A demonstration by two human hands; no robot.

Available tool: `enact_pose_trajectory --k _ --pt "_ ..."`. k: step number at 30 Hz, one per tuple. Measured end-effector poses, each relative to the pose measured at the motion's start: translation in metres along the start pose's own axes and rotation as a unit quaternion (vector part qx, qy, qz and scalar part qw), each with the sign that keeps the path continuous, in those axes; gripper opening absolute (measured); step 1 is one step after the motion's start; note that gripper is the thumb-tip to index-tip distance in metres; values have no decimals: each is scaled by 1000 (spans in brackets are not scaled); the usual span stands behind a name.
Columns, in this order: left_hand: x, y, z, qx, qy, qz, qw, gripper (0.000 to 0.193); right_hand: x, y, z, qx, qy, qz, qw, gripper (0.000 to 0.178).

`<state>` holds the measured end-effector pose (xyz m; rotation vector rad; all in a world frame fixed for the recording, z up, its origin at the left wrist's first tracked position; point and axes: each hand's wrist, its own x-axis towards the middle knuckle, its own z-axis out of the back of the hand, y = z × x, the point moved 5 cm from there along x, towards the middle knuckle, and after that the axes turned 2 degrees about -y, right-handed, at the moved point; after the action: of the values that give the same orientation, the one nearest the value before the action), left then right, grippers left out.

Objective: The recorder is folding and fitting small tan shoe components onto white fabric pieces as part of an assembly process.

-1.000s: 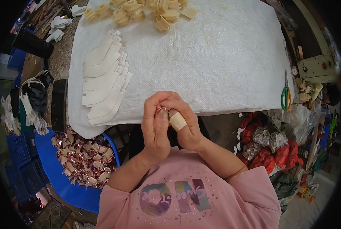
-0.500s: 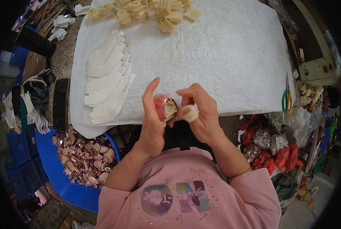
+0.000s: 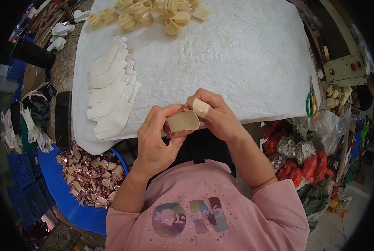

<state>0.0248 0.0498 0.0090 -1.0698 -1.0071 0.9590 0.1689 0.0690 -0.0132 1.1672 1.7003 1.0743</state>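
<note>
Holding a small curved piece (image 3: 183, 121) between both hands, I keep it just off the near edge of the surface (image 3: 237, 62), above my lap. My left hand (image 3: 155, 136) is clenched around it from below and behind, thumb along its lower edge; its cream inner face looks up at me, with a shiny pink rim showing beneath. My right hand (image 3: 216, 117) pinches its right end, and the forefinger wears a band of pale tape (image 3: 201, 107). On the white cloth to my left lies a fanned stack of white strips (image 3: 109, 90); cream shaped pieces (image 3: 149, 12) are heaped at the far edge. Green scissors (image 3: 311, 100) lie at the right edge. A blue tub (image 3: 65, 196) of shiny pink pieces (image 3: 90, 178) sits below on my left.
</note>
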Motion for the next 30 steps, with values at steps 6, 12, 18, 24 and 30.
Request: enact_pose_trajectory --k 6,12,18,24,30 --pt "-1 -20 -3 150 -2 -116 982 44 -2 5 0 -76 97 34 992 15" --pt "5 -14 -8 163 -25 -143 976 45 -10 8 -3 -309 -30 153 938 13" --pt "2 -14 -10 150 -52 -153 975 45 -13 -9 0 71 82 13 994 18" --pt "1 -14 -18 232 -137 -178 947 41 -18 -5 -11 -153 -80 110 979 21" --pt "0 -12 -16 266 -157 -186 933 46 -16 -18 -21 218 -65 -9 974 21"
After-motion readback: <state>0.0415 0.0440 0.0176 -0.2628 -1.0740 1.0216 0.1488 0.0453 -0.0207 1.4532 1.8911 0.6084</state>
